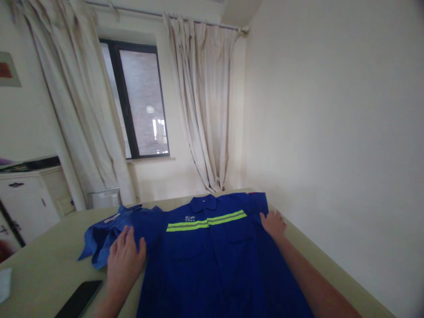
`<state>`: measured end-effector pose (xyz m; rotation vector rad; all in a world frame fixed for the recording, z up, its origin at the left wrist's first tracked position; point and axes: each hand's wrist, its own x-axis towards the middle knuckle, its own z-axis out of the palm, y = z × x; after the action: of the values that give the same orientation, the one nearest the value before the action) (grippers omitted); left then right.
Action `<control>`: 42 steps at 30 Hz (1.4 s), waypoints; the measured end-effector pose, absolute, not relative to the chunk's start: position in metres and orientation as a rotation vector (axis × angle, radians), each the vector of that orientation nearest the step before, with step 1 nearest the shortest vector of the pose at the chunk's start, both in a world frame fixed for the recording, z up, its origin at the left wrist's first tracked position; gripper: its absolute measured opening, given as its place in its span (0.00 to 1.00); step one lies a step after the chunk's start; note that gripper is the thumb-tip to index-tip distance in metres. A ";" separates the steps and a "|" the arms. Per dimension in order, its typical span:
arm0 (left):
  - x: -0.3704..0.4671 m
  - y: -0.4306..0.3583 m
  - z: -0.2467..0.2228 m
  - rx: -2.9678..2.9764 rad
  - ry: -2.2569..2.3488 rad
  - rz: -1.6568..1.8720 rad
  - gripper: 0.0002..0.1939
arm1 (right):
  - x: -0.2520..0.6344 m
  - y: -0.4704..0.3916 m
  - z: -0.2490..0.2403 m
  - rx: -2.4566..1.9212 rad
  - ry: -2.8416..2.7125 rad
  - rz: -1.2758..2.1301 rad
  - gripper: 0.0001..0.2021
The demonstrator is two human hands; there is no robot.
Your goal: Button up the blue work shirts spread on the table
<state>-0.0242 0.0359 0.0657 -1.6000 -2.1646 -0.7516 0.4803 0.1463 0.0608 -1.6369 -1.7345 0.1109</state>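
A dark blue work shirt [212,247] with yellow-green reflective strips across the chest lies front up, its collar at the far side. My left hand [125,260] is at its left sleeve edge, fingers stretched and thumb apart, holding nothing I can see. At the opposite sleeve's hem is my right hand [274,224]. Its thumb points in over the cloth, apart from the other fingers, which are slightly bent; no grip on the fabric shows. Beyond my left hand, a crumpled blue garment [102,238] touches or lies under the shirt's sleeve; their overlap is unclear.
The garments rest on a pale green table [43,256]. A black phone [79,300] lies near my left forearm, and a pale item [4,285] sits at the left edge. A wall [331,132] runs along the right side. Curtains [208,97] and a white cabinet [29,198] stand behind.
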 end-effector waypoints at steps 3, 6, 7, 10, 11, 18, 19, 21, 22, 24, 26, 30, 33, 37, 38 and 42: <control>0.032 0.004 0.028 -2.186 -2.002 -0.632 0.31 | 0.469 0.112 0.044 -1.798 -1.618 0.087 0.31; 0.094 -0.012 -0.013 -2.497 -2.091 -0.344 0.37 | 0.431 0.055 0.015 -1.674 -1.928 0.207 0.30; 0.108 -0.011 -0.022 -2.531 -2.123 -0.278 0.38 | 0.418 0.036 0.004 -1.586 -2.091 0.279 0.30; 0.121 0.008 -0.031 -2.515 -2.144 -0.268 0.34 | 0.388 -0.003 -0.017 -1.476 -2.363 0.470 0.33; 0.117 0.019 -0.029 -2.513 -2.116 -0.296 0.33 | 0.382 -0.008 -0.020 -1.485 -2.392 0.498 0.33; 0.093 0.094 0.006 -2.438 -2.049 -0.270 0.28 | 0.344 0.050 0.002 -1.577 -2.336 0.349 0.28; 0.099 0.098 0.009 -2.377 -2.074 -0.277 0.27 | 0.339 0.061 0.004 -1.582 -2.323 0.332 0.27; 0.116 0.095 0.010 -2.319 -2.091 -0.304 0.28 | 0.332 0.076 0.002 -1.588 -2.286 0.299 0.25; 0.127 0.089 0.007 -2.334 -2.080 -0.314 0.28 | 0.330 0.081 -0.001 -1.589 -2.264 0.279 0.24; 0.149 0.070 -0.001 -2.421 -2.023 -0.351 0.26 | 0.329 0.086 -0.005 -1.583 -2.211 0.231 0.23; 0.165 0.046 -0.011 -2.509 -1.962 -0.428 0.27 | 0.332 0.085 -0.007 -1.576 -2.169 0.184 0.22; 0.170 0.010 -0.021 -2.617 -1.979 -0.499 0.32 | 0.339 0.079 -0.003 -1.595 -2.130 0.108 0.24; 0.159 -0.001 -0.020 -2.722 -1.953 -0.550 0.35 | 0.340 0.075 0.002 -1.559 -2.123 0.068 0.23; 0.146 -0.011 -0.012 -2.924 -1.788 -0.666 0.34 | 0.339 0.071 0.004 -1.466 -2.160 0.025 0.21; 0.144 -0.013 -0.010 -2.961 -1.732 -0.704 0.33 | 0.339 0.070 0.004 -1.463 -2.176 0.015 0.20; 0.149 -0.014 -0.006 -3.125 -1.504 -0.783 0.32 | 0.339 0.066 0.006 -1.459 -2.245 -0.025 0.19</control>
<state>0.1494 -0.0139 -0.0060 -3.1250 -1.5037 -0.7827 0.3390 0.0655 0.0064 -1.4586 -2.2450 -0.0252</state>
